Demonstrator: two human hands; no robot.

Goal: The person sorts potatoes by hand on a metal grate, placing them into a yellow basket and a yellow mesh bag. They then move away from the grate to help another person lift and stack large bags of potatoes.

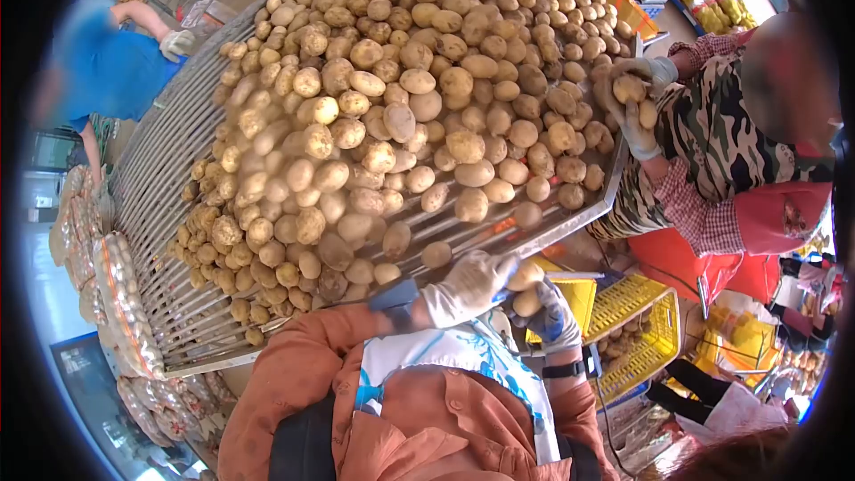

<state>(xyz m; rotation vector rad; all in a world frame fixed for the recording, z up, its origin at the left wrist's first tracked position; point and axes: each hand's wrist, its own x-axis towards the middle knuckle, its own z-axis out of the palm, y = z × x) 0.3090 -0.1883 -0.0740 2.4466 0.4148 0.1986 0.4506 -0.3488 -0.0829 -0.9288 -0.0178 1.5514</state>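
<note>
Potatoes (527, 304) partly hide the right hand (556, 316) holding them.

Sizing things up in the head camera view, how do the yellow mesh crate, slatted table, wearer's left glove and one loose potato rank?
1. Slatted table
2. Yellow mesh crate
3. Wearer's left glove
4. Loose potato

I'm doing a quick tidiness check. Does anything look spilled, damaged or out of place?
Nothing clearly stands out: the potatoes lie heaped within the slatted table's rim, with no spill visible. The yellow crate looks tilted, but lens distortion may explain that.
</note>
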